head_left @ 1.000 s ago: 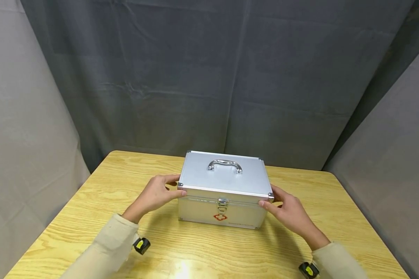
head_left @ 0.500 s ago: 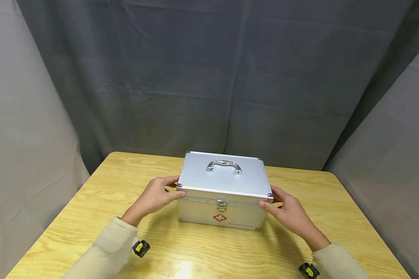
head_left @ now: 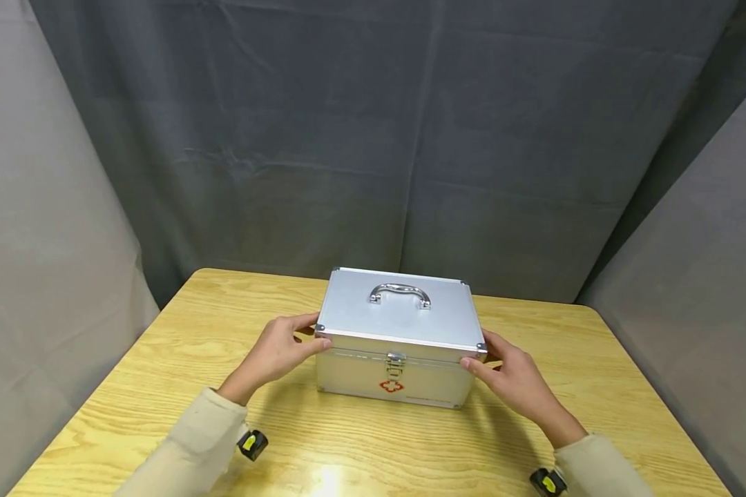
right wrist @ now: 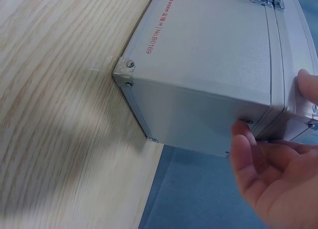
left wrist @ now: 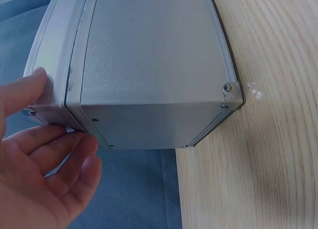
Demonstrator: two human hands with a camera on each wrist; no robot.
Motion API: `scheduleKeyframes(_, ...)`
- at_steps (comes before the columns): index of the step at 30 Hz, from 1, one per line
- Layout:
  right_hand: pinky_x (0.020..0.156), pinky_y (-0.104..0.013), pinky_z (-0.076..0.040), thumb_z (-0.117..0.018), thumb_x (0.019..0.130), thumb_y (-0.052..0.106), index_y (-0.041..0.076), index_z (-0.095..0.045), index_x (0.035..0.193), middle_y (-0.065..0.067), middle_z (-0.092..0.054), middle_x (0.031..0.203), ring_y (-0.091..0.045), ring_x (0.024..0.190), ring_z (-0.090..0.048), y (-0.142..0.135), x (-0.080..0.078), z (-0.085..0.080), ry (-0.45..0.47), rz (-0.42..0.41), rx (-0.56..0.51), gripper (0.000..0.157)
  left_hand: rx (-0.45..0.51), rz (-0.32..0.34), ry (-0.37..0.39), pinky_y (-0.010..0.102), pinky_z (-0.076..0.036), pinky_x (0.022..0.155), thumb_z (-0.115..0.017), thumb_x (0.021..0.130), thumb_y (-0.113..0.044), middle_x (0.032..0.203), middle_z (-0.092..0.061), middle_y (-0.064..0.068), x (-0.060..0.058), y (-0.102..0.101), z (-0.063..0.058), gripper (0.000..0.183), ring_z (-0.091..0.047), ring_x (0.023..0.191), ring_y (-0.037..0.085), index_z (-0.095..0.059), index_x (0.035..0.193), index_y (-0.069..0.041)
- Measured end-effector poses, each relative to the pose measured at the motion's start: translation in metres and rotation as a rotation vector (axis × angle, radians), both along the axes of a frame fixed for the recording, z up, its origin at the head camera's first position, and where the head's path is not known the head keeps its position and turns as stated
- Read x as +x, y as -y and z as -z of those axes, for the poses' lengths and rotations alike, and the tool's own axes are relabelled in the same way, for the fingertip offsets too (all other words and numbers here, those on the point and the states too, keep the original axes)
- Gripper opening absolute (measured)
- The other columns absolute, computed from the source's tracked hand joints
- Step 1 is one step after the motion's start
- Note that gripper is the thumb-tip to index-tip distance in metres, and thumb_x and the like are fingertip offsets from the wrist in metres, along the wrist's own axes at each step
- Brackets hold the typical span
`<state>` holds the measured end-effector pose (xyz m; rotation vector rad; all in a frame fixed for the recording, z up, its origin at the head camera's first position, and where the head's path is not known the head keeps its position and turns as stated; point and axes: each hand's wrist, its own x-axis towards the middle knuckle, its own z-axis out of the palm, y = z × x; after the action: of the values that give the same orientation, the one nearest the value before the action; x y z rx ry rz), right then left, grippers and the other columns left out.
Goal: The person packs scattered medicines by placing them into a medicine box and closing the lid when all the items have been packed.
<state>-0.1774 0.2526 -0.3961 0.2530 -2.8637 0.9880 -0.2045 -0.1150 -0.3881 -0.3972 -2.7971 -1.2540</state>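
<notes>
A silver first-aid box (head_left: 354, 376) stands upright on the wooden table (head_left: 180, 345), its lid (head_left: 404, 324) down. On the lid is a chrome handle (head_left: 400, 288). The front bears a metal latch (head_left: 395, 364) above a red cross emblem (head_left: 391, 386); whether the latch is fastened I cannot tell. My left hand (head_left: 276, 351) grips the lid's front left corner, thumb on the front and fingers curled against the side. At the front right corner my right hand (head_left: 517, 379) holds the lid likewise. Both wrist views show fingertips at the lid seam. The box's back is hidden.
Dark grey cloth (head_left: 311, 138) hangs behind the table's far edge. Paler cloth panels (head_left: 50, 228) flank both sides. Each sleeve (head_left: 199, 428) has a small black device (head_left: 252, 444) at the wrist.
</notes>
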Motion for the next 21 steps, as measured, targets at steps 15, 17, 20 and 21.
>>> scheduleKeyframes(15, 0.075, -0.033, -0.051, -0.053, 0.084, 0.057, 0.012, -0.035, 0.141, -0.011, -0.057, 0.125, -0.025, 0.105, -0.057, -0.004, -0.004, -0.008, 0.053, -0.060, 0.021, 0.075, 0.011, -0.036, -0.008, 0.041, -0.048, 0.091, -0.064, 0.081, -0.047, 0.127, -0.059, 0.000, 0.010, 0.012, 0.002, 0.058, -0.055, 0.115, 0.021, -0.051, 0.131, -0.019)
scheduleKeyframes(17, 0.078, -0.037, -0.051, -0.050, 0.086, 0.055, 0.013, -0.040, 0.138, -0.011, -0.056, 0.127, -0.027, 0.109, -0.057, -0.009, 0.000, -0.012, 0.038, -0.063, 0.031, 0.067, -0.007, -0.042, -0.023, 0.045, -0.045, 0.095, -0.058, 0.084, -0.051, 0.132, -0.055, 0.002, 0.017, 0.018, 0.003, 0.059, -0.052, 0.120, 0.025, -0.048, 0.133, -0.020)
scheduleKeyframes(20, 0.083, -0.045, -0.050, -0.047, 0.091, 0.050, 0.013, -0.051, 0.128, -0.011, -0.060, 0.122, -0.028, 0.109, -0.057, -0.019, 0.010, -0.020, -0.040, -0.040, 0.058, 0.052, -0.049, -0.077, -0.070, 0.049, -0.042, 0.098, -0.051, 0.087, -0.055, 0.136, -0.051, 0.004, 0.031, 0.029, 0.001, 0.061, -0.047, 0.125, 0.027, -0.045, 0.135, -0.019)
scheduleKeyframes(21, 0.083, -0.045, -0.050, -0.047, 0.091, 0.048, 0.015, -0.055, 0.123, -0.009, -0.062, 0.118, -0.027, 0.107, -0.058, -0.022, 0.014, -0.022, -0.081, -0.020, 0.072, 0.046, -0.062, -0.092, -0.089, 0.050, -0.041, 0.099, -0.049, 0.087, -0.055, 0.137, -0.049, 0.004, 0.037, 0.032, 0.000, 0.061, -0.046, 0.127, 0.027, -0.044, 0.136, -0.018)
